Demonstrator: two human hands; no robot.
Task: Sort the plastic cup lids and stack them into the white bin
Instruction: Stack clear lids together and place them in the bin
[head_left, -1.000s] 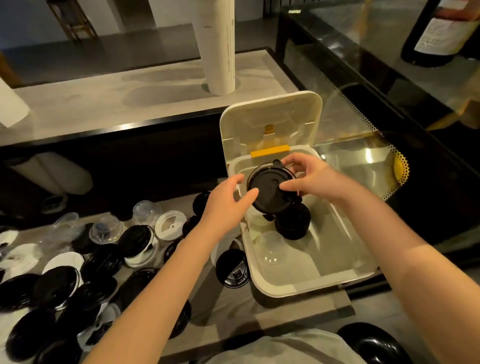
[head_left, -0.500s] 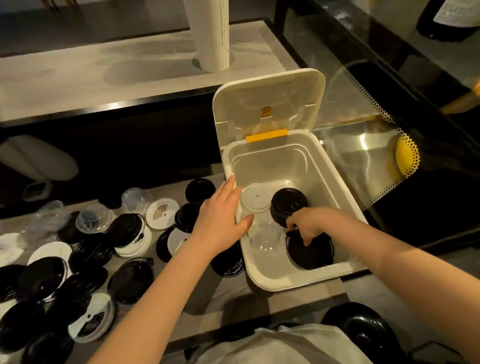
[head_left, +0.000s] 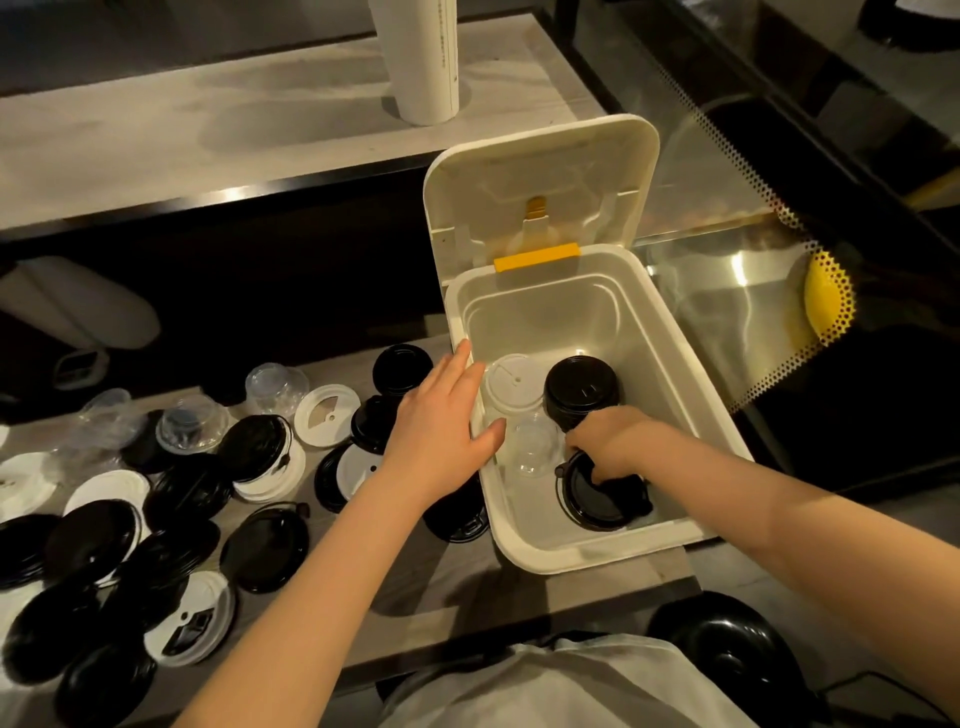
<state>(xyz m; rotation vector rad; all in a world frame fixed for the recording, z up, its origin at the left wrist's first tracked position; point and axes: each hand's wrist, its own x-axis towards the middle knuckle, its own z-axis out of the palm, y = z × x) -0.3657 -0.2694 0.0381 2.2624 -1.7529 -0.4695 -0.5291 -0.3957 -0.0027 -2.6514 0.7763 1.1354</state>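
1. Layout first: the white bin (head_left: 545, 317) sits at the right end of the worktop (head_left: 395, 587) with its hinged cover (head_left: 540, 176) flipped up. Four spots are going inside: a white lid (head_left: 511, 387) far left, a black stack (head_left: 582, 397) far right, a clear lid (head_left: 535, 452) near left and a wide black lid (head_left: 597, 506) near right
2. The right hand (head_left: 608, 441) is down in the bin with its fingers curled onto the far edge of that wide black lid. It looks like a pinch on the rim, but the fingertips are tucked under the hand, so I can't see the exact contact
3. The left hand (head_left: 441, 431) lies on the bin's left rim, fingers straight and close together, thumb hanging over the edge. It holds nothing; my guess is it's just bracing the bin
4. The step in hand, I reckon, is seating the wide lid flat in its own corner. To do it well, keep it level, press it down to the floor of the bin and only then let go. The clear lid is just beside it and looks featherlight, so lift the hand straight up rather than sweeping sideways, and stay off the black stack behind too
5. Loads left to do: the loose lids (head_left: 171, 499) are spread over the left of the worktop, black, white and clear all mixed, so I'd call this early days
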